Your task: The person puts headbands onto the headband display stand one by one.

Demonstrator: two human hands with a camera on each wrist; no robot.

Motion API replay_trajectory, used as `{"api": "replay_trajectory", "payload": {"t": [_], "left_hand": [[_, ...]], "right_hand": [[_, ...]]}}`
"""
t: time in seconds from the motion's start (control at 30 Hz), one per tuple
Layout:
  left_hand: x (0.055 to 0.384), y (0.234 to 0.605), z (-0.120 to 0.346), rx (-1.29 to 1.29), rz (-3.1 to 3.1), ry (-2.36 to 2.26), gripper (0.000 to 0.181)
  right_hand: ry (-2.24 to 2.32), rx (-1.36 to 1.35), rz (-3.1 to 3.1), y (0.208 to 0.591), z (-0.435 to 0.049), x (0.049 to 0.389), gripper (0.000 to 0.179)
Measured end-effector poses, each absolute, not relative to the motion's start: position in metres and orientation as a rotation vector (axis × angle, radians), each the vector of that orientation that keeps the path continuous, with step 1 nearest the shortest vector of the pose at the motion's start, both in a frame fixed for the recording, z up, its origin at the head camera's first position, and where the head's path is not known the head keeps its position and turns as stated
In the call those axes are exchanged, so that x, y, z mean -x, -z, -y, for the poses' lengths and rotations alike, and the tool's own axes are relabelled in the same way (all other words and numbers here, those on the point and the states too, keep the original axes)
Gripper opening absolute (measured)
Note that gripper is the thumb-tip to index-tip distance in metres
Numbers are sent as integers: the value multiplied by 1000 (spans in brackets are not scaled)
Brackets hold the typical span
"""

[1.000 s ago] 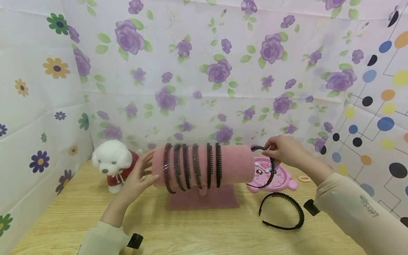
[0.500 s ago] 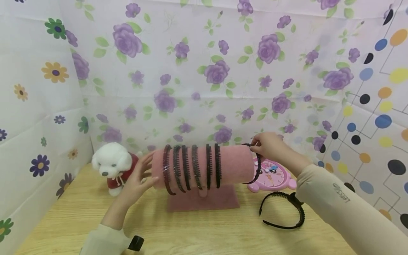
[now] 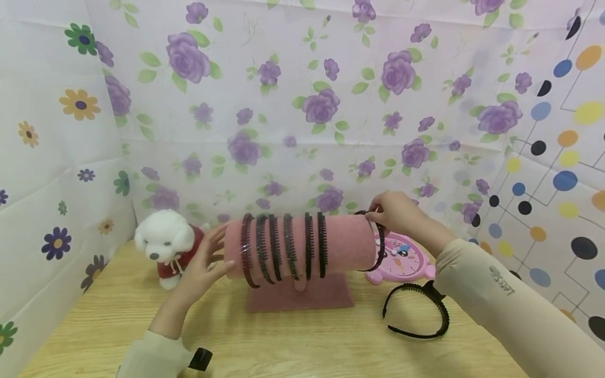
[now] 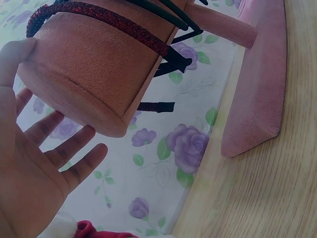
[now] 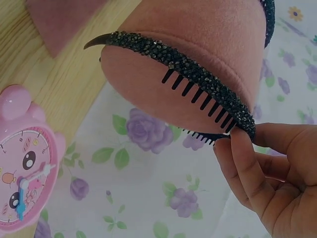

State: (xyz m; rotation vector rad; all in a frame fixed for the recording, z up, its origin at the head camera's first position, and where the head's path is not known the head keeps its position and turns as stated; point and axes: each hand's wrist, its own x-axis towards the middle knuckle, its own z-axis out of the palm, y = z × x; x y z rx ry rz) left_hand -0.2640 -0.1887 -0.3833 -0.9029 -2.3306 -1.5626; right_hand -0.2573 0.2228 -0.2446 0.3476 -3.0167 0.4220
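Note:
My right hand (image 3: 396, 212) pinches a black glittery toothed headband (image 5: 193, 69) between thumb and fingers. The headband sits over the right end of a pink padded roll (image 3: 347, 244), its teeth toward the end face in the right wrist view. At the roll's other end, my left hand (image 3: 205, 262) touches the edge with spread, fairly straight fingers, beside a dark red glitter headband (image 4: 106, 22). Several more black headbands (image 3: 289, 247) ring the roll's left and middle parts. The roll stands on a pink base (image 3: 300, 295).
A loose black headband (image 3: 444, 315) lies on the wooden table (image 3: 302, 346) at the front right, under the right sleeve. Behind it is a pink cartoon clock (image 3: 402, 257). A white plush dog (image 3: 165, 236) in red stands at the left. Floral cloth (image 3: 283, 105) hangs behind.
My right hand has carried its headband leftward, from beside the clock onto the right end of the roll. My left hand keeps its place at the left end.

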Motion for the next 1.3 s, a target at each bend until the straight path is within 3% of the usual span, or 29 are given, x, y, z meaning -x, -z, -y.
{"api": "replay_trajectory", "payload": {"t": [0.63, 1.3], "left_hand": [[263, 382, 190, 914, 2323, 1537, 76], [266, 385, 190, 937, 2299, 1532, 76]], "right_hand": [[-129, -394, 2915, 238, -197, 256, 21], [-48, -336, 2982, 230, -174, 257, 43]]}}
